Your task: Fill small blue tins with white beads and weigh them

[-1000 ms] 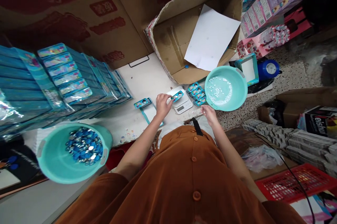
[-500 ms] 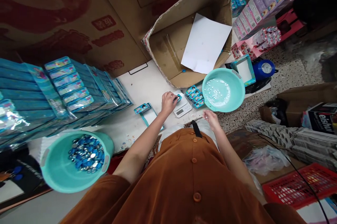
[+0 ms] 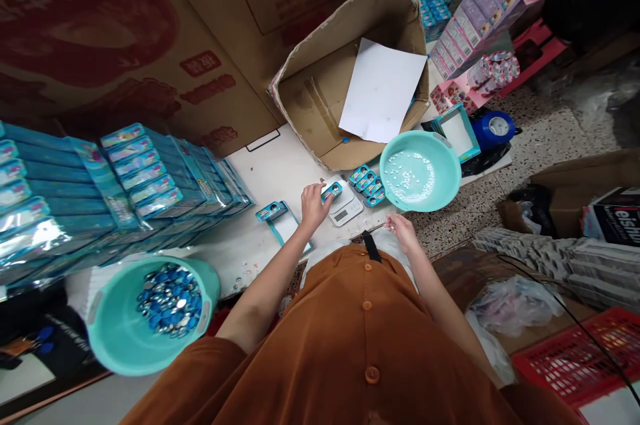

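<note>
My left hand (image 3: 314,205) is closed on the left end of a small blue box (image 3: 332,192) with a round dark window on its face. Hand and box are over the upper left of a white digital scale (image 3: 345,212); whether the box touches the pan I cannot tell. Several similar blue boxes (image 3: 367,185) lie in a row just right of the scale. My right hand (image 3: 401,230) hovers by the table's front edge, below a turquoise basin (image 3: 447,175) of small white pieces. Its fingertips are pinched together, and anything between them is too small to make out.
Left of the scale, another blue box (image 3: 270,210) lies against a shallow blue-edged tray (image 3: 287,228). A turquoise tub (image 3: 117,298) of blue and silver discs stands at lower left, below stacked blue packs (image 3: 75,178). Behind is an open carton (image 3: 320,98) with white paper (image 3: 383,88).
My left hand has turned the small box so its printed face and round window show more fully. My right hand stays pinched in nearly the same place. The whole view has shifted slightly.
</note>
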### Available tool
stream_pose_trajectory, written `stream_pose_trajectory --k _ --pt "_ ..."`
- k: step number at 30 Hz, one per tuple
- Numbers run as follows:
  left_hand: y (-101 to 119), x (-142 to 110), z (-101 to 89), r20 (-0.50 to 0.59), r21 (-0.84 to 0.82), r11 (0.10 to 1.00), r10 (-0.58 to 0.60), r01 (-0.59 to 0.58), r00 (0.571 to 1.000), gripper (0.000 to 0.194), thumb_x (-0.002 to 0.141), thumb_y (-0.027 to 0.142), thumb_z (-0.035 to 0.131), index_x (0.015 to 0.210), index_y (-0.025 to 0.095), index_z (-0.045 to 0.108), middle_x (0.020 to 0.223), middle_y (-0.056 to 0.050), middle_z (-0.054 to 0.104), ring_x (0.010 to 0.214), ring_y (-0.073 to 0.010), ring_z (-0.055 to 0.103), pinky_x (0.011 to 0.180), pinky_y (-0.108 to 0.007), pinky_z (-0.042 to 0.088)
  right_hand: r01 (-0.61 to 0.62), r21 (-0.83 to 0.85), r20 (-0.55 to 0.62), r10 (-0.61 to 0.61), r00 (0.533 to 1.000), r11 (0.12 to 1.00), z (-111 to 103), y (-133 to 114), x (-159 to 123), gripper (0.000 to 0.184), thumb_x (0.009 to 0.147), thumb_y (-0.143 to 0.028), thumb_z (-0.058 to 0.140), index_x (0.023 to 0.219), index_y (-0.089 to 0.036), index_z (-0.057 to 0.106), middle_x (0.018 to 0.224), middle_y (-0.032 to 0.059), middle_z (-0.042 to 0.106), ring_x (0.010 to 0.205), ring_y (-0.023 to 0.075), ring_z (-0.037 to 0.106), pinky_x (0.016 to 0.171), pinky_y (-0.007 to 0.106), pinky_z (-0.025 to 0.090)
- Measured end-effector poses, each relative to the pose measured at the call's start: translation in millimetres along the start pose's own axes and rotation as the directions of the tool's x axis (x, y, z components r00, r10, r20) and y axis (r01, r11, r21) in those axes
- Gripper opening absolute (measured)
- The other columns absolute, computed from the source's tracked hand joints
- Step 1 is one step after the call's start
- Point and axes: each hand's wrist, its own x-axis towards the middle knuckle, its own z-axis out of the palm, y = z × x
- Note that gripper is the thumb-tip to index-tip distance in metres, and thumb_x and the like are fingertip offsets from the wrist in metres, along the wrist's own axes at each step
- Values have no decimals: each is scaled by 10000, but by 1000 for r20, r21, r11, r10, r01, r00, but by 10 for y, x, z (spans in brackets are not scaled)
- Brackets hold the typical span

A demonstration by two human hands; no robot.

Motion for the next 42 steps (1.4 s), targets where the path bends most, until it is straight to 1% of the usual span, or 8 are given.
stream_pose_trajectory --k 4,9,16,21,25,33,39,42 --pt "46 -11 -5 -19 -4 1000 -3 3 1000 350 874 386 505 1162 192 542 1107 -123 573 1080 -281 468 944 -414 376 10 13 -7 -10 1000 1000 -51 42 -51 290 564 -411 759 712 -185 655 664 7 651 649 145 599 623 269 480" --pt "56 -82 -39 -77 -13 1000 -16 15 997 334 887 401 485 1152 209 546 1101 -113 584 1083 -271 480 944 -408 380 37 47 -35 -35 999 998 -155 77 -100 184 544 -281 718 693 -198 648 708 10 671 708 153 630 715 288 499" --pt "-99 -352 -51 -112 15 996 -91 93 990 330 884 413 478 1125 199 551 1080 -116 595 1066 -274 505 941 -418 389 69 79 -34 -67 997 994 -278 199 -119 147 514 -228 660 657 -202 639 709 5 666 734 156 634 772 301 497" --pt "-196 -553 -37 -110 20 991 -131 134 985 304 877 381 476 1110 198 546 1074 -116 597 1080 -280 509 969 -436 369 73 102 -28 -70 997 992 -292 238 -98 156 493 -214 670 644 -201 634 705 1 669 743 160 638 776 296 493" --pt "-225 -622 -22 -106 14 988 -151 154 983 304 875 373 477 1107 190 545 1065 -121 602 1072 -284 508 957 -443 375 92 74 -7 -92 996 993 -293 240 -101 176 499 -235 698 660 -202 635 718 4 672 758 164 640 788 307 492" --pt "-149 -426 60 -88 -19 991 -135 133 987 344 830 372 552 1131 207 525 1108 -117 585 1100 -298 503 957 -454 395 94 26 16 -95 995 995 -352 225 -149 205 502 -259 724 684 -206 646 739 14 677 769 181 645 774 322 503" --pt "-97 -150 326 -10 -101 976 -193 191 981 524 703 305 686 1170 176 487 1167 -141 568 1129 -295 516 962 -449 416 105 34 -57 -103 993 994 -484 233 -267 207 496 -262 728 680 -213 647 733 15 668 754 184 638 762 331 512" --pt "-103 -54 446 16 -130 965 -228 228 973 483 706 290 672 1146 184 503 1158 -130 594 1108 -281 545 936 -426 435 124 62 -96 -118 988 990 -600 269 -357 216 483 -268 752 671 -217 659 738 18 679 757 190 643 771 337 518"
